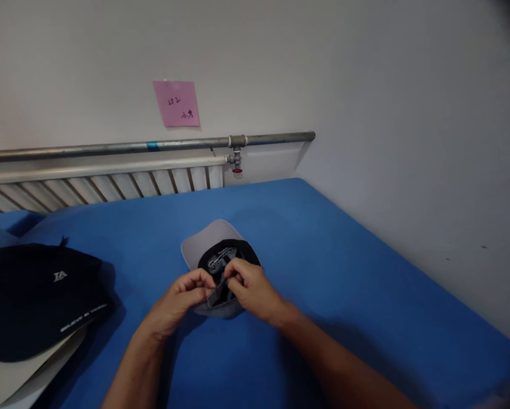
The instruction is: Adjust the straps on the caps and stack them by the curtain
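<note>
A grey baseball cap [203, 241] lies upside down on the blue table [344, 272], its brim pointing away from me and its dark lining with a white label facing up. My left hand [182, 298] and my right hand [250, 287] meet at the cap's near edge. Both pinch the dark adjustment strap [217, 296] at the back of the cap, fingertips almost touching.
A stack of black caps [33, 295] rests on white sheets at the left edge. A metal pipe [152, 146] with a valve and a radiator run along the wall behind the table. A pink note [177, 103] is stuck on the wall.
</note>
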`<state>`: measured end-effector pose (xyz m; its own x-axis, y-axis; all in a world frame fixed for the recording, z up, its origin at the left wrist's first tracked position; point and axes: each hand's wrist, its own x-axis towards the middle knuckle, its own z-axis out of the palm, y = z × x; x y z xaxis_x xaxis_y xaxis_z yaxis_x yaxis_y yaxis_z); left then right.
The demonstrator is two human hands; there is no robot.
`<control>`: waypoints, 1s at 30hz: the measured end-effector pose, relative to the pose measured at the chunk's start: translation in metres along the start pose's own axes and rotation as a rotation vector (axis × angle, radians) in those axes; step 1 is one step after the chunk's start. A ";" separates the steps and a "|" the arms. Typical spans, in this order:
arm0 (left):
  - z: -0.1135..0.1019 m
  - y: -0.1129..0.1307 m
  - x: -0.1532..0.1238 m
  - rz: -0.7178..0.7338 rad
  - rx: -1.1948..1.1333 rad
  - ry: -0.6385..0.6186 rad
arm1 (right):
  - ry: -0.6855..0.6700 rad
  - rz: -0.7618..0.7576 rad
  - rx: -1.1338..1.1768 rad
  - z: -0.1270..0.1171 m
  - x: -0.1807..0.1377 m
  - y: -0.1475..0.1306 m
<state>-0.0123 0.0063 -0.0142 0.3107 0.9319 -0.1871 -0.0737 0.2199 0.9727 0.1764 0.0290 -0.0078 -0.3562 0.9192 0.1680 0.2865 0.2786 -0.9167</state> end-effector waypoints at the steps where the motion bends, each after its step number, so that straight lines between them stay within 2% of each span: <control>1: -0.001 0.000 -0.001 0.014 -0.014 -0.005 | 0.048 0.001 0.001 0.000 0.002 0.002; 3: -0.003 0.000 -0.002 0.043 -0.044 -0.016 | 0.139 0.073 0.114 -0.004 0.006 0.007; 7: -0.007 0.003 -0.004 0.113 -0.108 -0.072 | 0.302 0.242 0.593 -0.019 0.015 0.014; 11: -0.011 0.005 -0.009 0.219 -0.173 -0.114 | 0.375 0.212 0.925 -0.033 0.018 0.011; 14: -0.014 0.006 -0.014 0.289 -0.217 -0.110 | 0.342 0.153 0.972 -0.038 0.017 0.011; 16: -0.016 0.008 -0.017 0.321 -0.268 -0.104 | 0.310 0.119 0.864 -0.040 0.016 0.013; 18: -0.017 0.010 -0.019 0.349 -0.309 -0.095 | 0.260 0.052 0.608 -0.042 0.015 0.016; 21: -0.018 0.013 -0.020 0.392 -0.333 -0.093 | 0.149 -0.187 0.142 -0.042 0.011 0.014; 23: -0.018 0.014 -0.020 0.397 -0.334 -0.085 | 0.035 -0.354 -0.067 -0.040 0.006 0.008; 25: -0.018 0.014 -0.020 0.380 -0.341 -0.063 | -0.123 -0.440 -0.181 -0.035 0.001 0.000; 27: -0.019 0.013 -0.020 0.361 -0.355 -0.038 | -0.264 -0.455 -0.248 -0.030 -0.003 -0.006; 30: -0.020 0.013 -0.020 0.356 -0.370 -0.004 | -0.340 -0.428 -0.317 -0.025 -0.006 -0.011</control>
<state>-0.0388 -0.0036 -0.0005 0.2089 0.9667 0.1477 -0.5059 -0.0225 0.8623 0.1979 0.0273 0.0102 -0.7453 0.5828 0.3239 0.2874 0.7190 -0.6328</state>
